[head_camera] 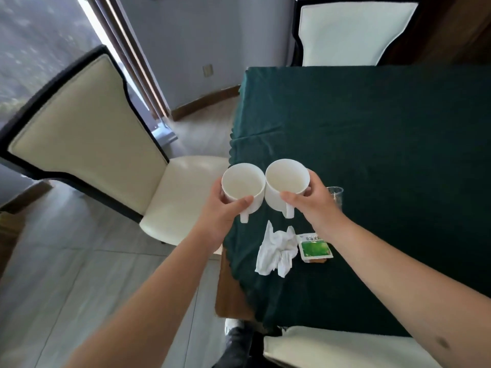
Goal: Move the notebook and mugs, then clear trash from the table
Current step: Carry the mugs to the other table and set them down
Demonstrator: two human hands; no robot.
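I hold two empty white mugs side by side above the left edge of the table. My left hand (221,211) grips the left mug (243,183) and my right hand (314,201) grips the right mug (287,179); their rims touch and both handles point down toward me. Below them on the dark green tablecloth (372,134) lie a crumpled white tissue (276,253) and a green-and-white packet (314,247). No notebook is in view.
A clear glass (336,195) stands on the table just behind my right hand. A cream chair (87,144) is to the left of the table, another chair (353,33) at its far side, and a chair seat (345,346) at the near edge.
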